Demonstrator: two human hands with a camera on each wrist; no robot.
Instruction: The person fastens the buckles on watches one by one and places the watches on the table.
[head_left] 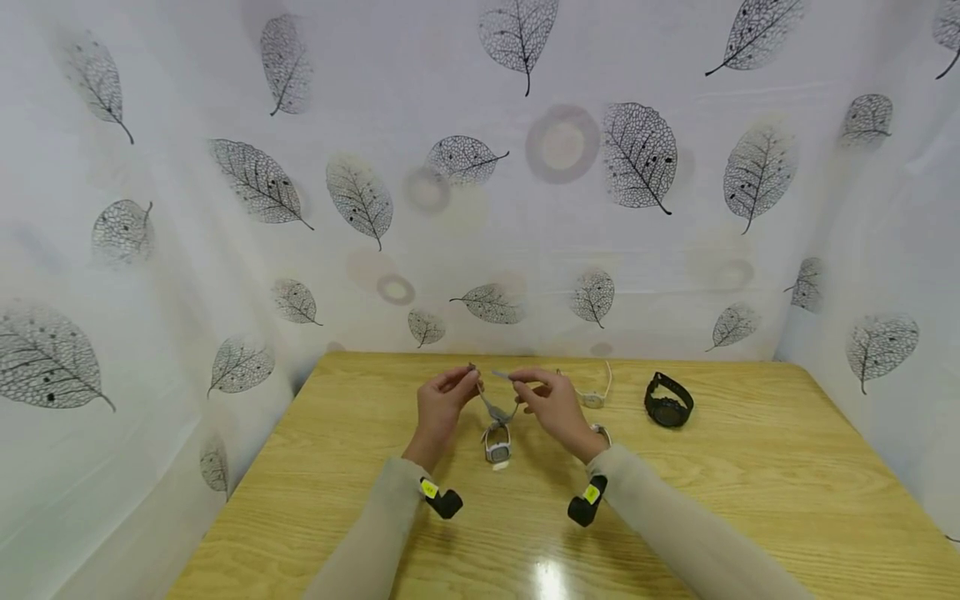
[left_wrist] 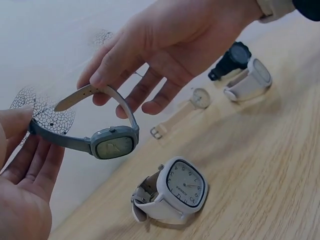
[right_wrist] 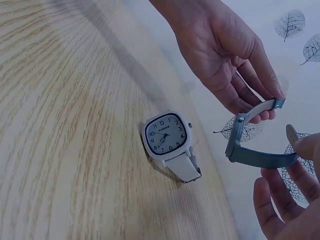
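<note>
Both hands raised above the wooden table (head_left: 337, 467), roughly mid-width, toward the far edge. Between them hangs a grey watch (left_wrist: 114, 142), off the surface, its square case at the low point and a strap end running up to each hand.

Left hand (head_left: 442, 408): thumb and fingertips pinch one strap end; remaining fingers loosely extended (the left wrist view shows the palm open below the strap).

Right hand (head_left: 551, 404): thumb and forefinger pinch the other strap end, the pale tip poking past the grip; other fingers spread and relaxed.

Directly beneath the grey watch, a white square-faced watch (left_wrist: 181, 189) rests on the table, dial tipped up, strap curled behind it.

Nearer the far edge, right of the hands: a small cream watch (head_left: 594, 397), strap laid out flat. Further right, a black watch (head_left: 667, 402), strap looped. Another white watch (left_wrist: 250, 80) lies just beside the right wrist.

Leaf-print cloth (head_left: 637, 158) walls the table's far and side edges.
</note>
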